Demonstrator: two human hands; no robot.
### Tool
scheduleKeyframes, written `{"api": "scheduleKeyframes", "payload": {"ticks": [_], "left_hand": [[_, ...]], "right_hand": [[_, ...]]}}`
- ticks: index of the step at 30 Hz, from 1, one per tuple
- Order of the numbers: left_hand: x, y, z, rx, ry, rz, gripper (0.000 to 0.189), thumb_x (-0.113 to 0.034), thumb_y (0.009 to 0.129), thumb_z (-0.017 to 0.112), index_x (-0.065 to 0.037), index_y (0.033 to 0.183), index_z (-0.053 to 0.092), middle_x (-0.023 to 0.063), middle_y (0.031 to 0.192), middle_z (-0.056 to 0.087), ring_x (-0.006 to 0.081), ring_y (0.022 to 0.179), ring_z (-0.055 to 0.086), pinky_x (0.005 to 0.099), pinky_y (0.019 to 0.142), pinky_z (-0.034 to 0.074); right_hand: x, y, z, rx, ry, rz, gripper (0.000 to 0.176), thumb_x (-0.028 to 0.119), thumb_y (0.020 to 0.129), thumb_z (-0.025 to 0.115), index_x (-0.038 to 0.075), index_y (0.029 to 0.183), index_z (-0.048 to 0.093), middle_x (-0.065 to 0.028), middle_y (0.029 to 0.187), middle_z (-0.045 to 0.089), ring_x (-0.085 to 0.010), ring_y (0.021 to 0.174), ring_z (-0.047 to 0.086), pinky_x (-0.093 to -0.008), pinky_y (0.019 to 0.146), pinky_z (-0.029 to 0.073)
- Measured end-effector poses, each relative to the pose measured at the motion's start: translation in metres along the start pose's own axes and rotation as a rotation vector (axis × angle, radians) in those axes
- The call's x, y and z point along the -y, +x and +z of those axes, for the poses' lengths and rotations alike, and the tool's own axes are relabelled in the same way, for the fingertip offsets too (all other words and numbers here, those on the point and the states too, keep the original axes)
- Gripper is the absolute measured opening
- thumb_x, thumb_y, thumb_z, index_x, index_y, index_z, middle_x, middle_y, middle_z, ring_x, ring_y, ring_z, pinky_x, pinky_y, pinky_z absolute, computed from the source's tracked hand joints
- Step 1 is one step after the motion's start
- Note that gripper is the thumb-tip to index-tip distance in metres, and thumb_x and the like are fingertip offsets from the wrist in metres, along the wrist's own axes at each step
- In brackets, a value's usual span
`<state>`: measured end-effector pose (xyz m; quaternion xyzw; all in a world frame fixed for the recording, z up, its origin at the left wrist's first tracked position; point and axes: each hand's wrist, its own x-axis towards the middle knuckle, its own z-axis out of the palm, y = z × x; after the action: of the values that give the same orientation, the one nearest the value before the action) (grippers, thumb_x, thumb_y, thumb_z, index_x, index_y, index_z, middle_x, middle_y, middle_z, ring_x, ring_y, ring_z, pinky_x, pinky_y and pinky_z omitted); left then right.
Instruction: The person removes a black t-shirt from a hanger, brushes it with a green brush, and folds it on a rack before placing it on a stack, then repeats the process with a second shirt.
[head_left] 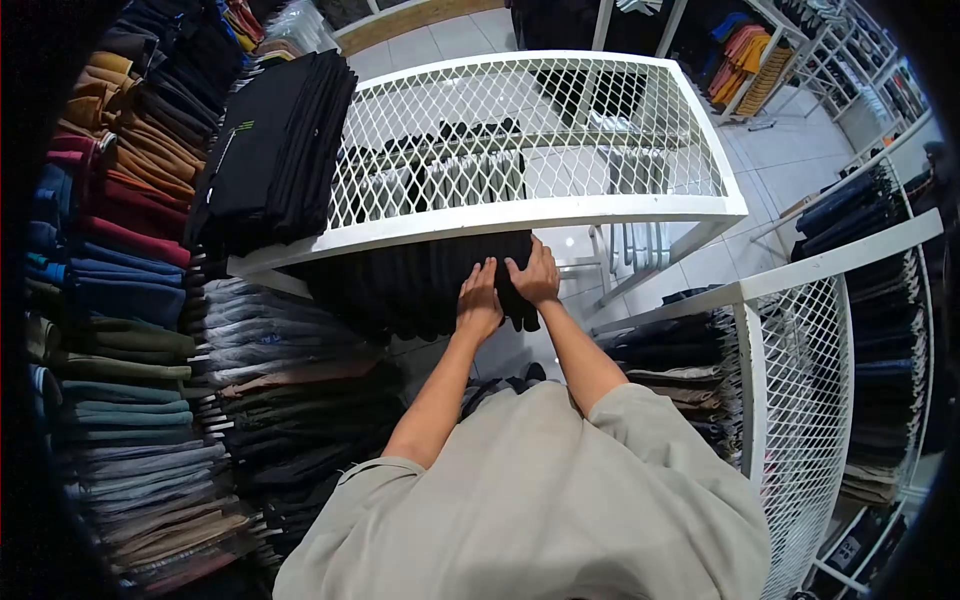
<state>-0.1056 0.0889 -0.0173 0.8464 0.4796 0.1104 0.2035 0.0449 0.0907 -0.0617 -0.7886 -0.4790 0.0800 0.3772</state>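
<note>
Below a white mesh-topped rack (pixel 560 212), a row of black garments (pixel 420 270), seemingly trousers, hangs folded on hangers. My left hand (pixel 479 303) lies against the front of this row, its fingers stretched out and pointing up. At the right end of the row, my right hand (pixel 536 274) rests on the last garment, with the thumb apart from the fingers. The two hands are close together but not touching. What lies behind my right fingertips is partly hidden by the rack's edge.
A stack of folded black trousers (pixel 270 150) lies on the rack's left end. Rows of coloured trousers (pixel 130 390) hang along the left. Another white mesh rack (pixel 800 380) with hanging trousers (pixel 670 360) stands close on my right. Tiled floor (pixel 770 190) shows beyond.
</note>
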Motion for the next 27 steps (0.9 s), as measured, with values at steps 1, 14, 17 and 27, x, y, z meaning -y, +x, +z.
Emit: {"api": "scheduleKeyframes", "payload": {"ticks": [1, 14, 17, 27], "left_hand": [[-0.001, 0.001, -0.005, -0.003, -0.001, 0.000, 0.061, -0.008, 0.097, 0.049, -0.005, 0.155, 0.031, 0.0182, 0.156, 0.040, 0.0341, 0.147, 0.034, 0.0445, 0.121, 0.029], [-0.001, 0.007, -0.027, 0.085, -0.143, -0.155, 0.073, 0.003, 0.086, 0.054, -0.007, 0.156, 0.033, 0.0166, 0.145, 0.054, 0.0356, 0.134, 0.049, 0.0431, 0.112, 0.041], [-0.011, 0.022, -0.018, 0.091, -0.186, -0.247, 0.065, 0.000, 0.089, 0.053, -0.007, 0.152, 0.040, 0.0177, 0.140, 0.056, 0.0358, 0.129, 0.052, 0.0411, 0.108, 0.045], [-0.030, 0.072, 0.037, -0.044, -0.530, -0.498, 0.080, -0.010, 0.086, 0.054, -0.009, 0.160, 0.022, 0.0309, 0.136, 0.056, 0.0450, 0.126, 0.055, 0.0469, 0.110, 0.041]], "right_hand": [[-0.002, 0.001, 0.003, 0.008, 0.005, -0.002, 0.080, 0.045, 0.077, 0.077, 0.004, 0.140, 0.048, -0.0202, 0.115, 0.060, -0.0389, 0.107, 0.060, -0.0501, 0.091, 0.049], [0.026, 0.000, -0.007, 0.127, -0.068, 0.096, 0.082, 0.048, 0.083, 0.075, 0.003, 0.144, 0.043, -0.0241, 0.122, 0.059, -0.0428, 0.114, 0.058, -0.0484, 0.099, 0.046], [-0.012, 0.004, 0.010, 0.090, 0.222, 0.041, 0.055, 0.035, 0.098, 0.060, 0.000, 0.139, 0.049, -0.0280, 0.124, 0.061, -0.0438, 0.116, 0.059, -0.0495, 0.098, 0.047], [-0.055, 0.006, -0.001, 0.137, 0.267, -0.002, 0.040, 0.020, 0.097, 0.060, 0.004, 0.134, 0.057, -0.0247, 0.114, 0.066, -0.0403, 0.103, 0.065, -0.0466, 0.091, 0.051]]}}
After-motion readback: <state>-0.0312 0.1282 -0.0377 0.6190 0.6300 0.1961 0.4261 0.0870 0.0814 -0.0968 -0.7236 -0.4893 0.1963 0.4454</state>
